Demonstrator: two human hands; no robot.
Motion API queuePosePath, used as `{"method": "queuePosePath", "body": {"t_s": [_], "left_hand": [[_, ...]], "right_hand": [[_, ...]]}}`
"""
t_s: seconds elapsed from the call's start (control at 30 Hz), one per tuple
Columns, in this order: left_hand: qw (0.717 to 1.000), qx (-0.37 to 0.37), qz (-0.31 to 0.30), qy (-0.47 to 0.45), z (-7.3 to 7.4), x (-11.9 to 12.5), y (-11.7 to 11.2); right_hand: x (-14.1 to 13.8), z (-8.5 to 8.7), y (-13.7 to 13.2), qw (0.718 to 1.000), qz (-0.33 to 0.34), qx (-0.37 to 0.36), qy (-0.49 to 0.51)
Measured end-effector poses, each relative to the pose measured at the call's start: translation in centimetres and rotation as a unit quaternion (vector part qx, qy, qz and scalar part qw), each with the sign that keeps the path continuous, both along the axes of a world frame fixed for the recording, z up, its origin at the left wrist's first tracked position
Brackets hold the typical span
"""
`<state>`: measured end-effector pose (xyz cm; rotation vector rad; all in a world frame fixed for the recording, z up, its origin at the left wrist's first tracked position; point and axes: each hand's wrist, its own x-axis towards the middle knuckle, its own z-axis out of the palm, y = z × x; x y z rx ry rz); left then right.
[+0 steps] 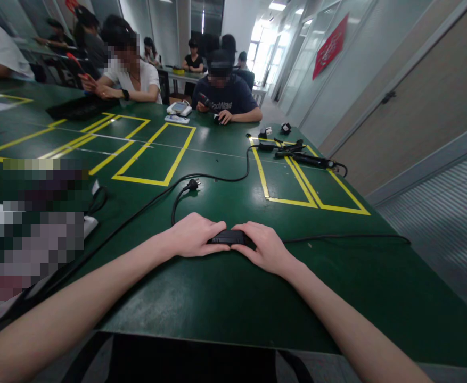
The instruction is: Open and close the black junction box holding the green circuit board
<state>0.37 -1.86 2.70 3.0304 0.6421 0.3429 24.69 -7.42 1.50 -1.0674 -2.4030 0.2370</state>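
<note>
A black power adapter (230, 237) lies on the green table (201, 298), close in front of me. My left hand (196, 234) grips its left end between thumb and fingers. At the opposite end my right hand (262, 243) is closed round it in the same way. From under the left hand a black cord curves up to a plug (192, 184) resting on the table. A thin cable (345, 237) runs from the right hand toward the table's right edge. The fingers partly cover both ends of the adapter.
Another long black cord (145, 207) crosses the table to a second adapter (267, 145). Bundled black cables (309, 159) lie across yellow tape rectangles (291, 202). A blurred-out object stands at the left. Across the table, a person in a dark shirt (227, 98) handles small parts.
</note>
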Motion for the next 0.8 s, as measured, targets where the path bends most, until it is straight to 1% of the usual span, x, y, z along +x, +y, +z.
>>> {"method": "queuePosePath", "body": {"t_s": [0.1,0.3,0.57,0.67,0.73,0.8], "left_hand": [[1.000,0.002,-0.013,-0.021,0.1,-0.4,0.3],[0.999,-0.014,-0.001,-0.048,0.5,-1.1,0.7],[0.995,0.010,-0.005,-0.098,0.7,-1.4,0.7],[0.995,0.029,-0.019,-0.096,0.6,-1.3,0.7],[0.995,0.040,-0.033,-0.088,0.6,-1.1,0.7],[0.995,0.043,-0.043,-0.084,0.5,-0.9,0.6]], "right_hand": [[-0.1,0.1,-0.1,1.000,-0.001,0.012,-0.002],[0.0,0.2,-0.1,1.000,-0.004,0.025,0.005],[0.2,0.2,-0.3,0.997,-0.003,0.042,0.070],[0.2,0.2,-0.5,0.996,0.004,0.023,0.086],[0.2,0.2,-0.6,0.996,0.013,-0.010,0.089],[0.2,0.3,-0.7,0.993,0.015,-0.059,0.097]]}}
